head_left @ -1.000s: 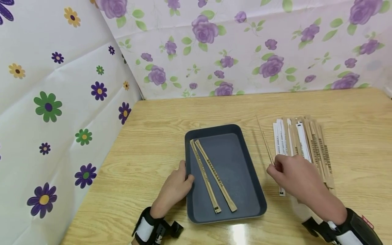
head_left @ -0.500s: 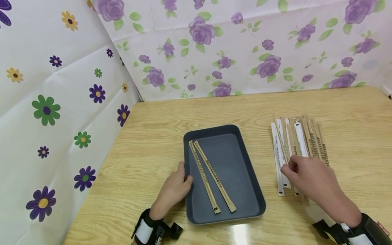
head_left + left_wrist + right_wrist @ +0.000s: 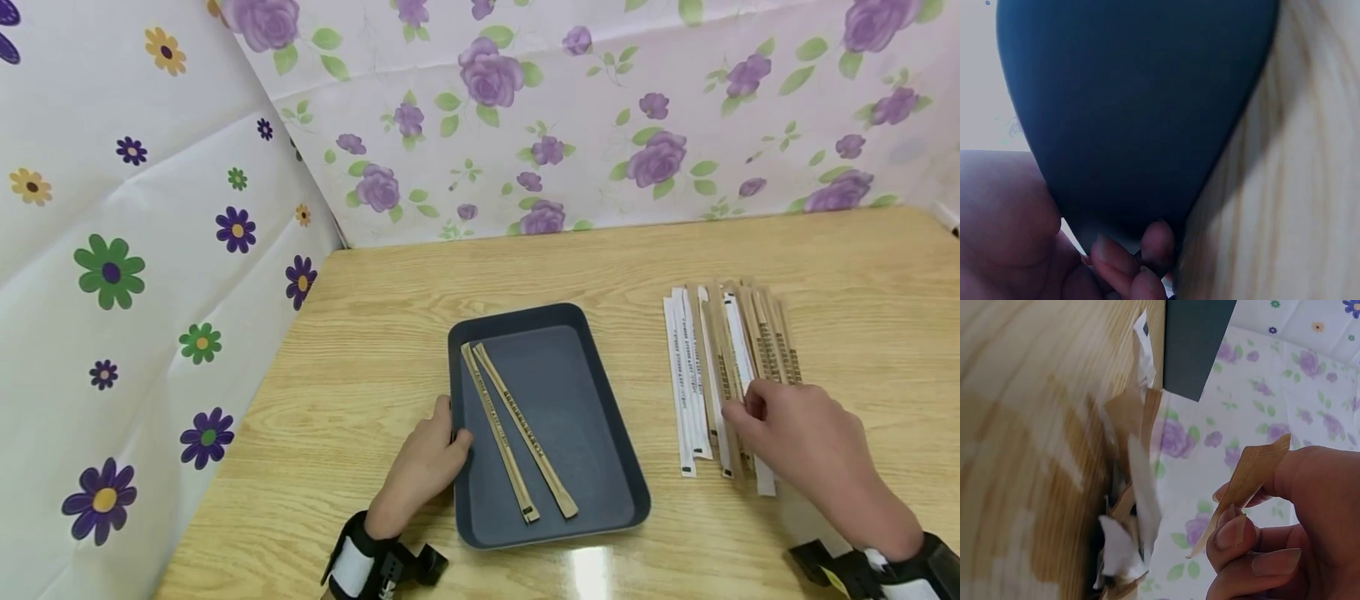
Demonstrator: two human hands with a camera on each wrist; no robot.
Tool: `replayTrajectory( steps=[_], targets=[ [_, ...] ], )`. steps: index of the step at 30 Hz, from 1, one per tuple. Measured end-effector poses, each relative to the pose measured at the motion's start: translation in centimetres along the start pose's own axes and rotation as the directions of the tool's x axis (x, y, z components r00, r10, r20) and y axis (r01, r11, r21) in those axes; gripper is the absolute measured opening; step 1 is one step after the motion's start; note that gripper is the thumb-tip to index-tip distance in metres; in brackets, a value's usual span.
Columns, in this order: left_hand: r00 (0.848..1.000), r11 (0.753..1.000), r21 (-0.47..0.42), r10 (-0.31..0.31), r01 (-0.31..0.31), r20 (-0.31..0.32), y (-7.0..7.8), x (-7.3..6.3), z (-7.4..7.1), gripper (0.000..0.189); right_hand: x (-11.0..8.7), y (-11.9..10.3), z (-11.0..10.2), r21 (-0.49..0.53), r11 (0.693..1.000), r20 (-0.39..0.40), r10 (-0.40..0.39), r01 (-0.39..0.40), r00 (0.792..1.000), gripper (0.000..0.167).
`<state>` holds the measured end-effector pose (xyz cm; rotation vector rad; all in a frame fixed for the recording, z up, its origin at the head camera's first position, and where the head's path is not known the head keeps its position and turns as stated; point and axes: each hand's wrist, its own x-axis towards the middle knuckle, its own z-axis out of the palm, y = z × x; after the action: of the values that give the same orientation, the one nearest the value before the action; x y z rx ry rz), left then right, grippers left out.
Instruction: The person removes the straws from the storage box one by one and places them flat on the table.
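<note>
My left hand (image 3: 420, 467) grips the left edge of a dark grey rectangular tray (image 3: 581, 400), thumb over the rim. In the left wrist view, the tray's outer wall (image 3: 1135, 112) rises beside curled fingers (image 3: 1110, 256). Inside the tray, two slim brown paper-wrapped sticks (image 3: 502, 433) lie slanted, close together at their far ends. My right hand (image 3: 810, 442) is over a row of similar wrapped sticks (image 3: 684, 383), white and brown. Between its thumb and fingers it pinches a brown paper-wrapped stick (image 3: 1250, 469), whose end shows in the right wrist view; the hand partly hides the row.
The wooden table (image 3: 375, 333) carries the tray in the middle and the row of sticks to its right, with a strip of tabletop between. A purple-flowered cloth (image 3: 480, 133) stands behind the table, and a daisy-patterned cloth (image 3: 172, 275) hangs along the left.
My right hand has moved right with the stick, from the gap beside the tray to over the row. The left hand and tray have stayed in place.
</note>
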<state>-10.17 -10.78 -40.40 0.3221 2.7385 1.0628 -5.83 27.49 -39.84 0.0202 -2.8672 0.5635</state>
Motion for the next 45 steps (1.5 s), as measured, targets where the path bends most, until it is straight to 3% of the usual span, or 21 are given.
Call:
replayTrajectory(
  steps=[26,45],
  targets=[
    [1.000,1.000,-0.003,0.002,-0.002,-0.002,0.0,0.1,0.0,0.044,-0.1,2.4,0.1,-0.029,0.992,0.072,0.129,-0.127,0.989,0.035],
    [1.000,1.000,0.000,-0.008,0.008,-0.001,-0.1,0.0,0.0,0.043,-0.1,2.9,0.2,-0.030,0.988,0.085,0.151,-0.149,0.985,0.031]
  ],
)
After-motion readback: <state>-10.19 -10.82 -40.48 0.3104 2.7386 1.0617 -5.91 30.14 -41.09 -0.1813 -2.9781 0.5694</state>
